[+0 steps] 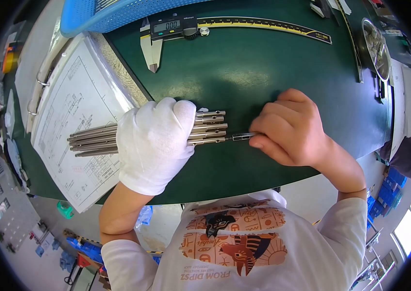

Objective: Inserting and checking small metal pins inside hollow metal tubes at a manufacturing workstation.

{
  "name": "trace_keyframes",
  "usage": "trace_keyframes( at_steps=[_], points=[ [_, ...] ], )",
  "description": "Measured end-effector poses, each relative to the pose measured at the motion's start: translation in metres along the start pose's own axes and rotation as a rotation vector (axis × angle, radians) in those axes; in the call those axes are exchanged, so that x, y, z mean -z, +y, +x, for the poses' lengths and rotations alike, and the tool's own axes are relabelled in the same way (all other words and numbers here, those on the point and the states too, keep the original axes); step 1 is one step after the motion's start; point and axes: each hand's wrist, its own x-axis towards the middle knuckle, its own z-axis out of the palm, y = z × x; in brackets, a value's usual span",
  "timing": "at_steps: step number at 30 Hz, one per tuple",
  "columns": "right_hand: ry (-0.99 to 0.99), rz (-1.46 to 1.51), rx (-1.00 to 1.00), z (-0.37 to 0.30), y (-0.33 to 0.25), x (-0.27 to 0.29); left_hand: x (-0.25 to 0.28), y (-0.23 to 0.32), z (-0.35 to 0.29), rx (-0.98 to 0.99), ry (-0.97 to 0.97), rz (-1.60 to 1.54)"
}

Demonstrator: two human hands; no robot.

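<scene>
A bundle of several slim metal rods [209, 133] lies sideways in my left hand [154, 143], which wears a white glove and is closed round them. Their drilled ends stick out to the right of the glove, and the other ends reach left over a drawing. My bare right hand [290, 128] pinches a thin, dark-and-silver tool [241, 137] between thumb and fingers. The tool's narrow tip points left and meets the end of the nearest rod; whether it sits inside the hole I cannot tell. Much of its rear is hidden by my fingers.
Beyond my hands a digital caliper [174, 29] lies on the green table [244, 65]. An open ring binder of technical drawings [77, 92] spreads at the left, near a blue basket [82, 22]. A metal bowl [385, 70] and a long ruler [353, 43] are at the far right.
</scene>
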Motion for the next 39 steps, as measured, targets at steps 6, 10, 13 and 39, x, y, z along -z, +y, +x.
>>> trace_keyframes(
  at_steps=[6,10,13,39],
  points=[
    [-0.018,-0.025,0.036,-0.0035,0.0031,0.0012,-0.0008,0.0000,0.0004,-0.010,0.019,0.005],
    [-0.007,0.058,-0.004,0.0038,-0.0018,0.0042,0.0015,-0.0005,-0.0016,-0.005,0.012,-0.008],
    [0.056,0.057,-0.003,0.0001,0.0033,0.0007,-0.0016,-0.0009,0.0010,-0.020,-0.008,-0.018],
    [0.021,-0.011,0.046,-0.0004,0.0021,0.0019,0.0009,0.0009,0.0002,-0.018,-0.047,0.003]
  ],
)
